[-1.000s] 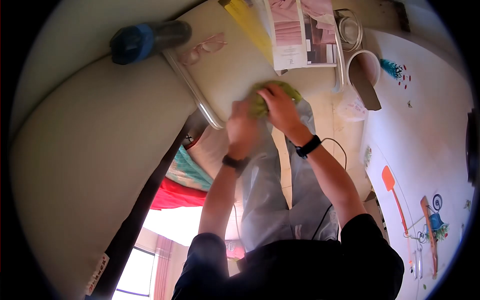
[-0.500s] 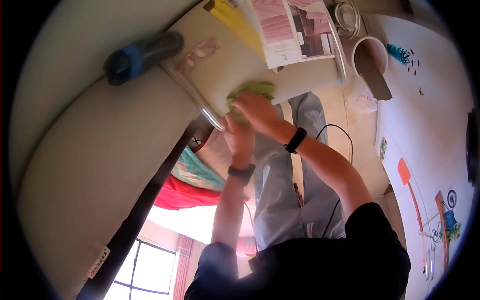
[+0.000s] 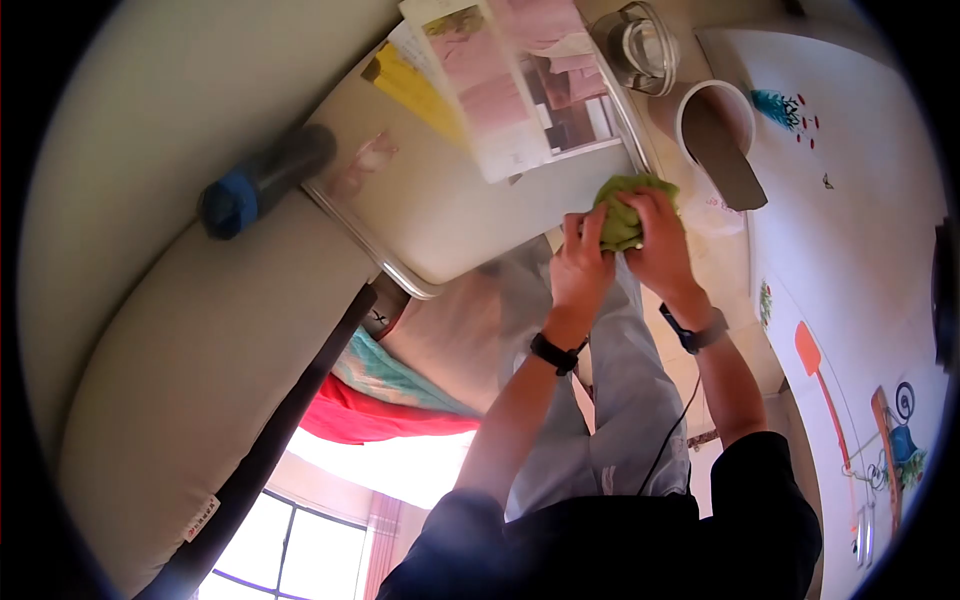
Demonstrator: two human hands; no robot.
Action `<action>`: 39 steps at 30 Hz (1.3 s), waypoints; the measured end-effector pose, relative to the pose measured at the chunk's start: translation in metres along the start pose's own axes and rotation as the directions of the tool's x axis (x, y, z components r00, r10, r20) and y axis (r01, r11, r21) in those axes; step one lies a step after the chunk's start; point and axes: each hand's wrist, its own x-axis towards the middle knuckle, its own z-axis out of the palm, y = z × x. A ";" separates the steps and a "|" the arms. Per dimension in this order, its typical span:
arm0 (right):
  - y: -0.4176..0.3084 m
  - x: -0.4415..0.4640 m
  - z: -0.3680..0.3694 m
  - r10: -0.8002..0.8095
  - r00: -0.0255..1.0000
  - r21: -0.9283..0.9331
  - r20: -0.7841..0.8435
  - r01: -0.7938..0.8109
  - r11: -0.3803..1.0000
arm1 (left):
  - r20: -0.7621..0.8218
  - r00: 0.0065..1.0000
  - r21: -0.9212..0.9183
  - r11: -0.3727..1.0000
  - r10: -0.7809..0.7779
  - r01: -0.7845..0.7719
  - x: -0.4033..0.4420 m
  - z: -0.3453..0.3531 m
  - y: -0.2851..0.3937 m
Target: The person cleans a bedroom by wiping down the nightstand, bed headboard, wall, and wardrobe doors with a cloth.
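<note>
A crumpled green cloth (image 3: 622, 222) is bunched up between my two hands, near the right front corner of the small table (image 3: 470, 235). My left hand (image 3: 583, 268) grips it from the left, fingers curled against its lower side. From the right, my right hand (image 3: 662, 245) has its fingers wrapped over the cloth. Both hands are just off the table's front edge, above my grey trouser legs.
On the table lie a printed brochure (image 3: 480, 110), a yellow sheet (image 3: 415, 92) and pink-framed glasses (image 3: 368, 160). A dark bottle with a blue band (image 3: 265, 180) rests at the left, by a beige cushion (image 3: 200, 360). A white bin (image 3: 745, 110) and a glass container (image 3: 640, 48) stand right.
Both hands have moved right with the cloth, from the tabletop near its left front corner to beyond the front edge at the right. The cloth is now bunched between them.
</note>
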 end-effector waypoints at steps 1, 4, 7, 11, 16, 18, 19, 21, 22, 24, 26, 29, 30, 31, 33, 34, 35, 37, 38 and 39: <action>0.000 -0.002 -0.014 0.021 0.999 0.027 -0.036 -0.020 0.999 | -0.002 0.999 -0.030 0.999 0.042 -0.042 0.002 -0.001 0.014; -0.002 0.015 -0.041 -0.033 0.990 0.027 -0.135 0.037 0.999 | 0.011 0.998 -0.042 0.997 0.066 -0.066 0.028 -0.007 0.040; -0.001 0.057 -0.040 -0.146 0.977 0.019 -0.156 0.151 0.988 | -0.062 0.990 0.079 0.989 0.129 -0.124 0.067 -0.024 0.039; -0.020 0.121 -0.015 -0.234 0.966 0.003 -0.110 0.235 0.972 | -0.176 0.977 0.230 0.970 0.123 -0.080 0.107 -0.064 0.029; -0.043 0.161 0.031 -0.300 0.954 -0.023 0.015 0.300 0.954 | -0.219 0.969 0.348 0.937 0.118 -0.035 0.116 -0.092 -0.012; -0.052 0.162 0.036 -0.339 0.940 -0.001 0.043 0.339 0.941 | -0.233 0.969 0.348 0.938 0.080 0.007 0.110 -0.099 -0.016; -0.053 0.161 0.040 -0.365 0.931 0.009 0.025 0.365 0.931 | -0.239 0.969 0.346 0.938 0.055 0.032 0.106 -0.102 -0.016; -0.058 0.161 0.043 -0.421 0.907 0.026 -0.013 0.421 0.907 | -0.231 0.973 0.305 0.951 0.027 0.046 0.103 -0.106 -0.012; -0.059 0.161 0.038 -0.390 0.920 0.063 0.031 0.388 0.920 | -0.225 0.974 0.296 0.954 0.023 0.046 0.101 -0.107 -0.007; -0.059 0.151 0.016 -0.329 0.936 0.134 0.128 0.312 0.941 | -0.205 0.978 0.250 0.968 0.025 0.027 0.099 -0.108 0.008; -0.060 0.140 -0.019 -0.255 0.967 0.095 0.022 0.252 0.963 | -0.180 0.982 0.161 0.987 0.054 -0.025 0.104 -0.100 0.028; -0.038 0.141 -0.034 -0.226 0.962 -0.011 -0.154 0.227 0.974 | -0.222 0.974 0.099 0.995 0.043 -0.022 0.122 -0.070 0.046; -0.029 0.147 -0.032 -0.230 0.948 -0.049 -0.219 0.225 0.973 | -0.179 0.984 0.147 0.989 0.015 0.012 0.131 -0.065 0.050; -0.021 0.156 -0.027 -0.228 0.950 -0.045 -0.213 0.223 0.974 | -0.197 0.977 0.201 0.979 0.084 -0.044 0.142 -0.060 0.047; -0.004 0.180 -0.018 -0.223 0.953 -0.032 -0.206 0.221 0.975 | -0.219 0.949 0.316 0.936 0.228 -0.152 0.168 -0.053 0.039; -0.006 0.190 -0.017 -0.203 0.958 -0.035 -0.205 0.200 0.979 | -0.195 0.976 0.271 0.962 0.097 -0.041 0.181 -0.057 0.044; -0.008 0.203 -0.012 -0.237 0.943 -0.033 -0.235 0.236 0.971 | -0.214 0.970 0.308 0.951 0.111 -0.041 0.194 -0.062 0.042; -0.010 0.231 -0.004 -0.293 0.909 -0.036 -0.296 0.296 0.954 | -0.241 0.960 0.376 0.926 0.142 -0.042 0.221 -0.070 0.034; -0.009 0.244 -0.005 -0.288 0.918 0.003 -0.271 0.300 0.954 | -0.265 0.947 0.397 0.915 0.184 -0.066 0.236 -0.071 0.033; -0.010 0.256 -0.009 -0.284 0.926 0.042 -0.247 0.304 0.952 | -0.289 0.930 0.419 0.904 0.226 -0.089 0.249 -0.072 0.035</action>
